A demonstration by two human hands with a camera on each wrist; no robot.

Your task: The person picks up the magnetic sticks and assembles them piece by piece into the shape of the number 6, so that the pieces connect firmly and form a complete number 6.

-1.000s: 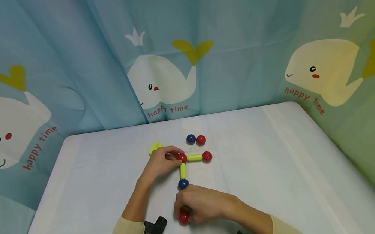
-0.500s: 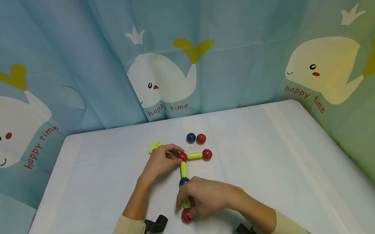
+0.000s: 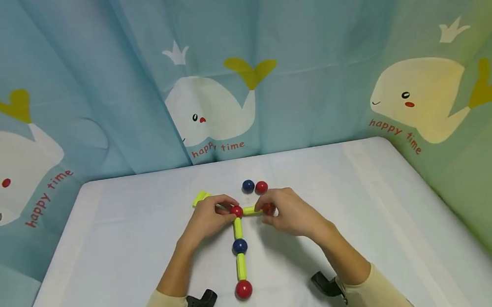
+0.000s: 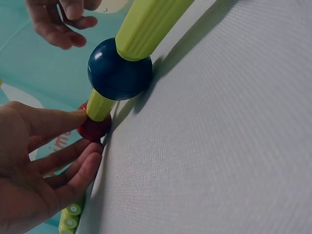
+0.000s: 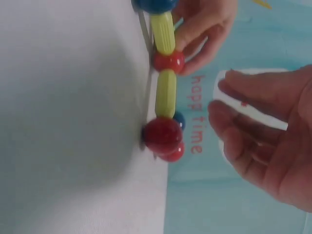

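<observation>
My left hand [image 3: 208, 219] pinches the red corner ball [image 3: 236, 211] between thumb and fingers. From that ball one yellow-green stick [image 3: 250, 210] runs right to another red ball [image 5: 163, 136]. A second yellow-green stick [image 3: 238, 228] runs toward me to a blue ball [image 3: 239, 246], then a third stick [image 3: 241, 266] and a red end ball [image 3: 243, 290]. All these lie joined in a corner shape on the table. Above the right-hand red ball hovers my right hand [image 3: 294, 213], fingers loosely bent and holding nothing; the right wrist view shows a gap between them.
Behind the joined pieces lie a loose blue ball [image 3: 248, 186] and a loose red ball [image 3: 261, 187]. Several yellow-green sticks [image 3: 200, 198] lie beyond my left hand. A whale-print curtain [image 3: 312, 102] hangs behind the white table [image 3: 342, 183].
My right hand has let go of the near red ball and its stick and moved away from me, over to the right-hand red ball. My left hand stays on the corner ball.
</observation>
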